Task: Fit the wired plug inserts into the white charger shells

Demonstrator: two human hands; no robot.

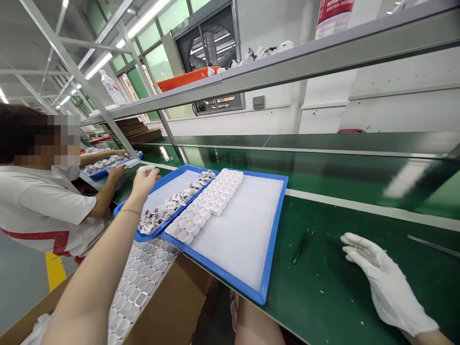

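Bench (309, 297): my right fingers (359, 241) can pass over the dark tool (302, 245) to the tray (276, 220).
Shelf (287, 64): overhangs the far side.
Left hand (144, 181): co-worker's forearm (105, 193) nearby.

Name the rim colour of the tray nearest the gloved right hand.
Blue; the tray rim shows best in the head view.

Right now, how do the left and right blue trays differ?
The left tray holds jumbled white parts; the right tray holds white box-like pieces in tidy rows. The left tray is partly hidden by the person's left forearm; the right tray is not. Both have blue rims and pale insides.
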